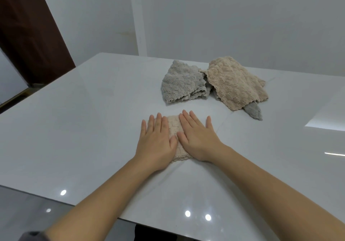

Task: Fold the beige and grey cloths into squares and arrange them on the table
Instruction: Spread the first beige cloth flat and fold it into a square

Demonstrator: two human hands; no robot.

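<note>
Both hands lie flat, palms down, on a small folded beige textured cloth [174, 128] that rests on the glossy pale grey desk [84, 119], near its front edge and roughly central in the view. The left hand [155, 140] covers the cloth's left part, and the right hand [197, 138] covers its right part; the two thumbs nearly meet over the middle of the fabric. The fingers [158, 121] of each hand are stretched out straight and slightly spread, pressing down rather than gripping anything. Only a strip of the cloth shows between the hands, plus a scalloped edge poking out below the palms toward the person.

Further back on the desk, well apart from the hands, sit the other cloths. A crumpled grey fluffy cloth [182, 83] lies to the left, loosely bunched with a wavy lower edge. Just beside it on the right, touching it, is a larger rumpled beige fluffy cloth [236, 84], draped unevenly. A corner of another grey cloth [253, 111] sticks out from under the beige one at its lower right.

Behind the desk stands a plain white wall [224, 16], and a dark brown door [28, 31] fills the upper left. Bare forearms reach in from the bottom edge.
</note>
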